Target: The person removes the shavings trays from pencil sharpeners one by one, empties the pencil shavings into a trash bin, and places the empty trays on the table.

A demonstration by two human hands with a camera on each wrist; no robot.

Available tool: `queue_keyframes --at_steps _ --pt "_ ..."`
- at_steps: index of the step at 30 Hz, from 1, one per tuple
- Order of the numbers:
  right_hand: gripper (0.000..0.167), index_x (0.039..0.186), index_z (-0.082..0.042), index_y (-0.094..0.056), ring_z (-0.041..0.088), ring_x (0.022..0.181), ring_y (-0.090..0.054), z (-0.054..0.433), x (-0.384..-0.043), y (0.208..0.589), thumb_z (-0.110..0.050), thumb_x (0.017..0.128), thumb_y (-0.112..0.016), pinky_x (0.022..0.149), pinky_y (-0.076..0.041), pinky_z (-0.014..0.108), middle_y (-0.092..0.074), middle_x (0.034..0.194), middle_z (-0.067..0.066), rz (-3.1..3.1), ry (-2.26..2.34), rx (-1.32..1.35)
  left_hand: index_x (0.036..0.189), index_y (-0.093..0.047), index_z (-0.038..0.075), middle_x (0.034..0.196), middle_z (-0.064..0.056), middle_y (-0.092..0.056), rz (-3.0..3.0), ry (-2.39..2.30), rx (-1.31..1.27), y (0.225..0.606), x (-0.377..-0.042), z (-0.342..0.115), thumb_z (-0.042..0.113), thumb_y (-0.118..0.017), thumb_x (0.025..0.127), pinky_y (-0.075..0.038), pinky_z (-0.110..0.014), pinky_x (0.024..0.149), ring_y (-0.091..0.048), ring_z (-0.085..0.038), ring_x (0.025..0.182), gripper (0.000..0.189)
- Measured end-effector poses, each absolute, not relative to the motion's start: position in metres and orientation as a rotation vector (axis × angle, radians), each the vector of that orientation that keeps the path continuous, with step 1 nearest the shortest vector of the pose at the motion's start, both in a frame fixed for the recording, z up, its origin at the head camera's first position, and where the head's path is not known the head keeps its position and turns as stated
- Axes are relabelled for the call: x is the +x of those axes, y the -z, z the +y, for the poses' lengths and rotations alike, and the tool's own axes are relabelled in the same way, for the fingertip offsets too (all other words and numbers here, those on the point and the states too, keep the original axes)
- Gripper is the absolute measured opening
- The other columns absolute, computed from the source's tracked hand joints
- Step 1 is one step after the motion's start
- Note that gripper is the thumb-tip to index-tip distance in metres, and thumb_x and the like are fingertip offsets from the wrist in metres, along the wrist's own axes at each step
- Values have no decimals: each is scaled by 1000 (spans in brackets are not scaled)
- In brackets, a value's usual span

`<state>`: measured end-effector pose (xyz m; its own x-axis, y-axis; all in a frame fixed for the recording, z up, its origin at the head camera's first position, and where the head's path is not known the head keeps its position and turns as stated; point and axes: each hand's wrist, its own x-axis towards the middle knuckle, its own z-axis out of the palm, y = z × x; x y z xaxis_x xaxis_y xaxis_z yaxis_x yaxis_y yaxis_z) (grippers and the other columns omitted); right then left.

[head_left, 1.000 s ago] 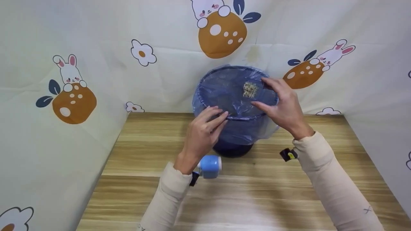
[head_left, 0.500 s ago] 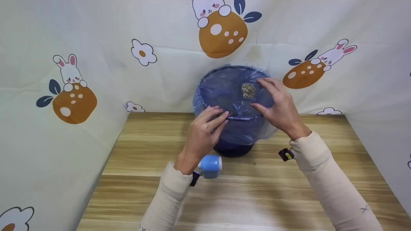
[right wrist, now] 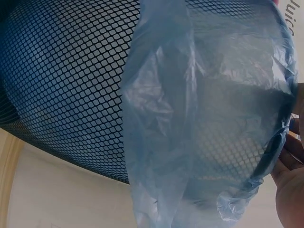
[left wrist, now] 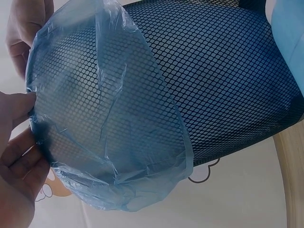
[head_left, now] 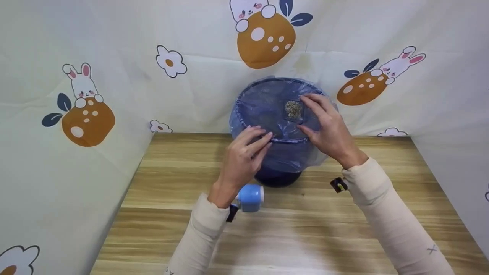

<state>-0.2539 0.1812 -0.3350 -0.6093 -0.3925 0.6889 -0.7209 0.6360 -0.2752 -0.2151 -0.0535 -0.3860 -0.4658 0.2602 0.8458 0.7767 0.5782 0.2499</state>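
A dark mesh waste bin stands against the back wall, lined with a blue plastic bag folded over its rim. Above its mouth, my right hand pinches a small clear square container by its right side, between thumb and fingertips. Speckled, crumb-like bits show inside it. Bent at the bin's near left rim is my left hand; its thumb is hidden in the head view. In the left wrist view, its thumb and fingertips reach the bagged edge; whether they grip it I cannot tell.
A blue cup-like thing with a white end lies on the wooden tabletop, beside my left wrist. Pale cloth walls with rabbit prints enclose the table's back and sides.
My right hand has moved left and slightly nearer over the bin, carrying the clear container with it. My left hand stays at the rim.
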Motion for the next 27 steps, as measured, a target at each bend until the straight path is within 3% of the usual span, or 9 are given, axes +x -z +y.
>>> queue_keyframes --at_steps 27 --pt "65 140 4 -52 39 132 -44 179 -252 336 7 80 -77 107 -43 50 -46 141 25 -2232 -592 937 111 -76 4 108 -13 -72 -2016 831 -813 385 -213 -53 10 -74 89 -45 -38 109 -65 -28 113 22"
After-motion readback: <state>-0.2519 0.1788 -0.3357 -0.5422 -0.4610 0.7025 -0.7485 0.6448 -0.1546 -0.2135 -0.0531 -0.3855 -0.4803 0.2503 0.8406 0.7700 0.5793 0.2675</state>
